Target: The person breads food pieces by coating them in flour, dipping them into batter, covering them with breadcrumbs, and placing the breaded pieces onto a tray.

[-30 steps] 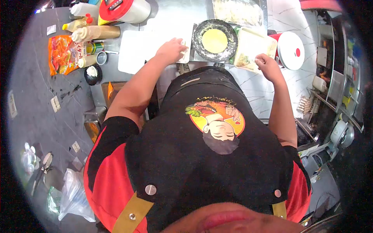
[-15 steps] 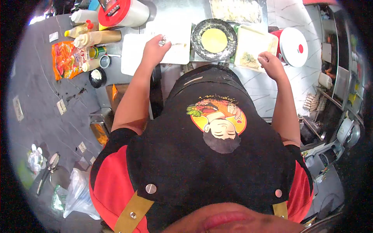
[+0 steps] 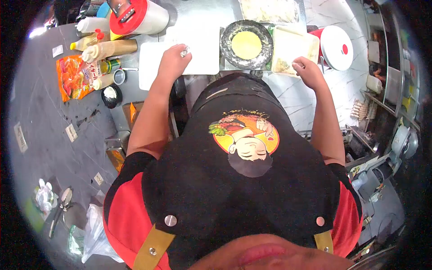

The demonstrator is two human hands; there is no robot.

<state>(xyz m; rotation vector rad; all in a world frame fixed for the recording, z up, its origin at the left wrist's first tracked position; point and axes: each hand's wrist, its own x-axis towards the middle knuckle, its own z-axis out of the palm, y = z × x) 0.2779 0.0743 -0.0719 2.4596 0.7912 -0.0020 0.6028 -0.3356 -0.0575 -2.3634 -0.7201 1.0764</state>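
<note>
Two overlapping white boards (image 3: 202,58) lie at the upper middle. My left hand (image 3: 173,62) is over them, its fingers closed around a small whitish piece (image 3: 185,52) that is too small to name. Right of the boards stands a round black dish (image 3: 226,51), floury inside, with a yellow disc (image 3: 246,45) at its centre. Beside it is a cream-coloured tray (image 3: 288,42) with greenish-brown crumbs. My right hand (image 3: 308,72) is at the tray's lower right edge, fingers curled together; whether they hold anything is hidden.
Squeeze bottles (image 3: 110,49), an orange packet (image 3: 74,76) and a small black bowl (image 3: 110,95) stand at the left. A red-lidded tub (image 3: 150,18) is behind them. A clear tray of pale strips (image 3: 270,11) lies at the back. A white-lidded red container (image 3: 335,47) stands right.
My left hand has moved left across the boards, away from the black dish, and the small whitish piece now shows in its fingers. My right hand has stayed near the cream-coloured tray's edge.
</note>
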